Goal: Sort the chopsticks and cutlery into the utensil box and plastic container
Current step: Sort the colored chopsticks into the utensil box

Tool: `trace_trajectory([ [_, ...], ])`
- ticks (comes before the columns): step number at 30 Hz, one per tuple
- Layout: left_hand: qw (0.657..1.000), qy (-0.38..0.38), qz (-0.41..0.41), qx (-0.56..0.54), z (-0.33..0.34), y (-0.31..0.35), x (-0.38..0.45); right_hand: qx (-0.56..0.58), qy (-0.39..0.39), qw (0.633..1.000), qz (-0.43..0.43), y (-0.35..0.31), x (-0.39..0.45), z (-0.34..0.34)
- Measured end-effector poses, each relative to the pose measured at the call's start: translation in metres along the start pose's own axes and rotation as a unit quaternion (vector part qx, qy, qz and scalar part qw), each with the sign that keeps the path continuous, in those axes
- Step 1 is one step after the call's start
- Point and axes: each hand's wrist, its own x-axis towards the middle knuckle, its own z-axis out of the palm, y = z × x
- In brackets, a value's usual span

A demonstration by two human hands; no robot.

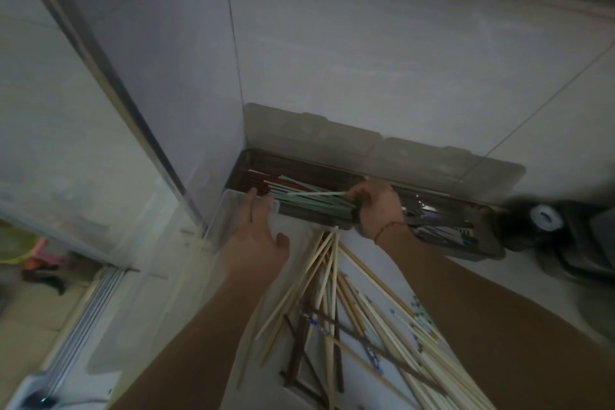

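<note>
A: Loose chopsticks (336, 296) lie near, just before the utensil box (466, 236). Light, stiff, slippery. Hold the middle.

B: Left hand (258, 233) is flat, fingers straight. Right hand (376, 206) pinches green chopsticks (309, 201) inside the box.

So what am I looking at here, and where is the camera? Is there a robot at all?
There is no robot. A person wears one camera on the head, looking down at both bare hands. Against the tiled wall sits a dark utensil box with its lid up. The right hand pinches pale green chopsticks lying in the box. The left hand is open, with its fingers at the rim of a clear plastic container. Below, a loose pile of wooden chopsticks waits to be sorted.
</note>
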Motion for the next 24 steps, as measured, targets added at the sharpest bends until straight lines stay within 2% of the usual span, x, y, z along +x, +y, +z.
trace_trajectory([
  [2, 1.000, -0.006, 0.002, 0.001, 0.000, -0.001, 0.001, -0.036, -0.026, 0.998, -0.041, -0.003, -0.002, 0.001],
  [4, 1.000, -0.011, 0.004, 0.000, 0.000, -0.002, 0.001, -0.093, -0.085, 0.988, -0.094, -0.007, -0.007, 0.000],
  [8, 1.000, -0.005, 0.012, 0.011, 0.001, -0.002, 0.001, -0.162, -0.154, 0.966, -0.127, -0.002, -0.011, 0.000],
  [10, 1.000, -0.011, 0.006, 0.014, 0.000, -0.001, 0.000, -0.122, -0.117, 0.975, -0.142, 0.013, -0.017, -0.001],
  [13, 1.000, -0.015, -0.003, 0.016, 0.000, 0.000, 0.001, 0.003, 0.082, 0.991, -0.106, 0.046, -0.038, -0.019],
  [15, 1.000, -0.015, -0.007, 0.016, -0.001, 0.001, 0.001, 0.029, 0.193, 0.979, -0.066, 0.073, -0.063, -0.040],
  [17, 1.000, -0.012, -0.006, 0.020, -0.001, 0.001, 0.000, 0.024, 0.264, 0.964, -0.017, 0.107, -0.096, -0.060],
  [18, 1.000, -0.009, -0.005, 0.023, -0.001, 0.001, 0.000, 0.013, 0.277, 0.961, 0.011, 0.126, -0.113, -0.066],
  [20, 0.999, -0.009, -0.001, 0.036, 0.000, 0.001, 0.001, -0.024, 0.256, 0.964, 0.072, 0.166, -0.146, -0.074],
  [22, 0.999, -0.012, -0.004, 0.043, 0.002, 0.001, 0.002, -0.076, 0.189, 0.975, 0.091, 0.201, -0.173, -0.073],
  [24, 0.999, -0.010, -0.006, 0.045, 0.003, 0.001, 0.002, -0.129, 0.124, 0.981, 0.070, 0.222, -0.191, -0.066],
])
